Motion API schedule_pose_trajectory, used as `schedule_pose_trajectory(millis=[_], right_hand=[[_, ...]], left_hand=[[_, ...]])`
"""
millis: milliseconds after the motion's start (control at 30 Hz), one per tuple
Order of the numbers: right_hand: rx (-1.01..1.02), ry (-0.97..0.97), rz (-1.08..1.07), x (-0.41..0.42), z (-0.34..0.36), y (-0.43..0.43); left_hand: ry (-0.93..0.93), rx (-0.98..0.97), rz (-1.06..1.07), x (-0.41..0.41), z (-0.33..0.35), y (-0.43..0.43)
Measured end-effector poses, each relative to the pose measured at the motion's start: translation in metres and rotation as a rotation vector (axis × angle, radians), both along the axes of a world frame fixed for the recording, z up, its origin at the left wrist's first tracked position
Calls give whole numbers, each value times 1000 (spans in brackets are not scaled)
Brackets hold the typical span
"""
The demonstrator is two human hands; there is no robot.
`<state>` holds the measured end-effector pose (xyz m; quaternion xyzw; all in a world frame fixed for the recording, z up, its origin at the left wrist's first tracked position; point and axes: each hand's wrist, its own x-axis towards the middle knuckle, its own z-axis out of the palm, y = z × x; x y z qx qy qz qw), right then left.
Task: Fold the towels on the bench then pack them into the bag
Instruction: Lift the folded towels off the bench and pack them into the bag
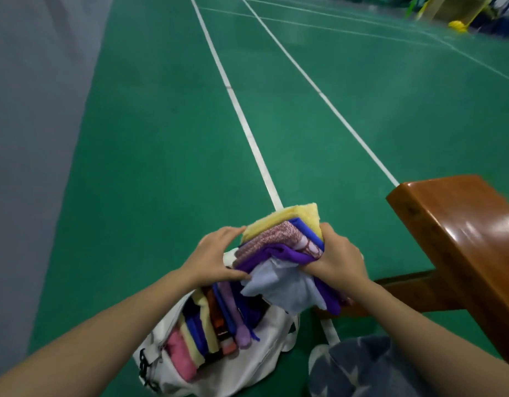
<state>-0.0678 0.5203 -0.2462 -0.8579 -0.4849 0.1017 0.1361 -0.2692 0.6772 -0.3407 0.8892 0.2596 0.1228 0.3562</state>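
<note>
Towels [282, 239], a folded stack of yellow, blue, patterned, purple and pale layers, are held above the open white bag [219, 371], which stands on the green floor beside the bench [459, 224]. The step in hand is packing. The left hand [211, 257] and right hand [338, 257] clamp the stack from opposite sides. The lowest layers appear to hang loose. The next move calls for lowering the stack into the free space beside the towels already packed.

- held stack [279, 247]: 5 towels visible (yellow, blue, pink print, purple, white)
- bag [242, 368]: 1, white
- towels in bag [216, 319]: roughly 9, exact count unclear
- surface [462, 224]: 1
- grips: 2, left grip [213, 259] and right grip [336, 259]
</note>
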Motion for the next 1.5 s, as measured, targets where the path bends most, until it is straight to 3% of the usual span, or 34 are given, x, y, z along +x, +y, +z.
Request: schedule_pose_trajectory(millis=[267,467,733,967,1167,1333,1500], right_hand=[[-178,-31,21,33,-27,-10],[-226,18,73,43,-40,-15],[-249,151,181,31,-54,-16],[-312,284,380,2,-61,-9],[-350,283,489,-23,-80,12],[-360,337,432,-36,-95,23],[-322,272,190,-21,-99,34]], left_hand=[[260,-39,-118,9,-88,-2],[428,75,-228,21,-116,12],[380,3,-256,31,-115,34],[487,55,-366,22,-101,51],[442,3,-365,23,-110,54],[383,-18,-353,21,-114,54],[437,18,-429,17,-107,64]])
